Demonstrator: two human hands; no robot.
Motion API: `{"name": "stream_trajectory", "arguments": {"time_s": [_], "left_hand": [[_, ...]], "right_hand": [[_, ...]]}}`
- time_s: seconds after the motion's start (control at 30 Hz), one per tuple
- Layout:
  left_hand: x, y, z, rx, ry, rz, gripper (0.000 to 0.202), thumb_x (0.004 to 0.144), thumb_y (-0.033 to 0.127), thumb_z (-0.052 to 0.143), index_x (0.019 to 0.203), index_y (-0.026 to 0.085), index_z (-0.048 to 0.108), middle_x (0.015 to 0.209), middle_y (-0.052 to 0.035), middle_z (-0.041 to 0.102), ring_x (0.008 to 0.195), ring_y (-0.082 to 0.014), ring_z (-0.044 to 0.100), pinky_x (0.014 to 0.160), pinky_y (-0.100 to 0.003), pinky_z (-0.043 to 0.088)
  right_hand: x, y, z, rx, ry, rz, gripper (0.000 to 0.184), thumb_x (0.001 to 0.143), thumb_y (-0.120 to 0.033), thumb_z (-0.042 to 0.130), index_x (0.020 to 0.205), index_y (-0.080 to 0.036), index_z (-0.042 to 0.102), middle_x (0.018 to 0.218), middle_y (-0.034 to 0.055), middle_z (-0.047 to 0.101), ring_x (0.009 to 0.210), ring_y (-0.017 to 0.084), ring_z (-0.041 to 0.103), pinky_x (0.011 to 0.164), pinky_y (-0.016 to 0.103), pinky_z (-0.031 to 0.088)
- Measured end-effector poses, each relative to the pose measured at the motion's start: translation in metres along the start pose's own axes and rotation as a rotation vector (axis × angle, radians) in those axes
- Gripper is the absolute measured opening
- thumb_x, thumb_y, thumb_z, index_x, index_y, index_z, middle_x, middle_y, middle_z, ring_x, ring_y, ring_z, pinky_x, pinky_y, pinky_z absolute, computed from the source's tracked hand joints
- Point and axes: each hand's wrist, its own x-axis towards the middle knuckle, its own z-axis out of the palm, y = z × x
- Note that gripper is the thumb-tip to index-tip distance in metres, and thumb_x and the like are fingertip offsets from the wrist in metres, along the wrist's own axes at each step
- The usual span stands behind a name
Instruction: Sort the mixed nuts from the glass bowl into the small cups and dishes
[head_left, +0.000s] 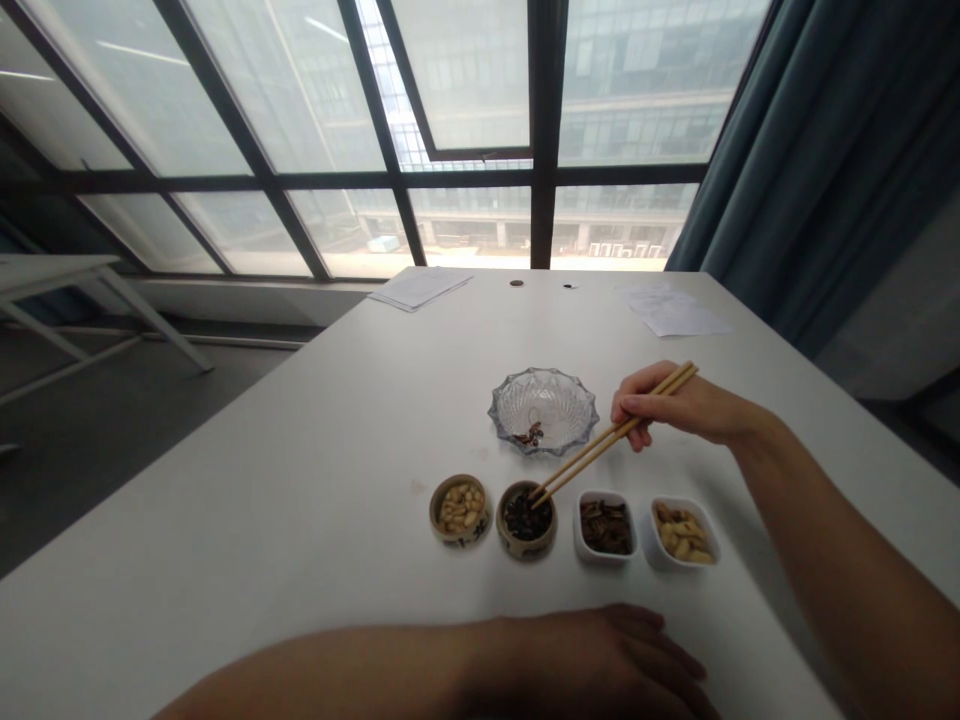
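Observation:
My right hand [660, 405] is closed around a pair of wooden chopsticks [600, 445]. Their tips reach into a round brown bowl [525, 549] of dark, shrivelled pieces [527, 515]; whether they pinch a piece I cannot tell. To its left stands a matching round bowl [461, 540] with pale nuts. On the right are a white square dish [604, 556] of dark brown strips and another white dish [716, 545] of pale yellowish pieces. Behind them sits a clear glass bowl [544, 400] with a few dark bits inside. My left hand [637, 660] lies flat near the front, fingers stretched out, holding nothing.
All this rests on a white table [300, 480]. Papers lie at its far left [420, 288] and far right [675, 308], with a small dark disc [516, 283] between them. A second white table [60, 270] stands to the left. Windows and a blue curtain [780, 170] are beyond.

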Motion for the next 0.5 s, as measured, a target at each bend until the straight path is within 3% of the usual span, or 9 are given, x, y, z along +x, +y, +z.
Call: {"name": "stream_trajectory", "arguments": {"time_s": [0.17, 0.27, 0.5], "left_hand": [[-0.0016, -0.0028, 0.0023, -0.024, 0.007, 0.003, 0.041, 0.105, 0.025, 0.040, 0.137, 0.008, 0.060, 0.153, -0.0137, 0.057, 0.156, -0.0226, 0.037, 0.133, -0.038, 0.012], [-0.0020, -0.0027, 0.0018, -0.026, -0.003, 0.003, 0.042, 0.105, 0.025, 0.041, 0.137, 0.006, 0.061, 0.154, -0.0139, 0.057, 0.156, -0.0232, 0.037, 0.133, -0.037, 0.010], [-0.0024, -0.0022, 0.0008, -0.048, -0.018, -0.036, 0.040, 0.106, 0.028, 0.041, 0.139, 0.014, 0.060, 0.155, -0.0102, 0.056, 0.156, -0.0208, 0.037, 0.133, -0.037, 0.011]], "right_hand": [[-0.0061, -0.0006, -0.0083, -0.019, -0.016, -0.010, 0.032, 0.093, -0.044, 0.076, 0.088, -0.013, 0.078, 0.068, 0.0074, 0.074, 0.059, 0.016, 0.069, 0.055, 0.023, 0.054], [-0.0065, -0.0009, -0.0091, -0.027, -0.015, -0.020, 0.032, 0.094, -0.044, 0.075, 0.088, -0.012, 0.078, 0.067, 0.0070, 0.073, 0.058, 0.016, 0.068, 0.054, 0.024, 0.053], [-0.0086, 0.0018, -0.0113, 0.005, 0.017, 0.030, 0.032, 0.092, -0.043, 0.076, 0.085, -0.012, 0.078, 0.066, 0.0080, 0.074, 0.055, 0.017, 0.069, 0.050, 0.025, 0.053]]}}
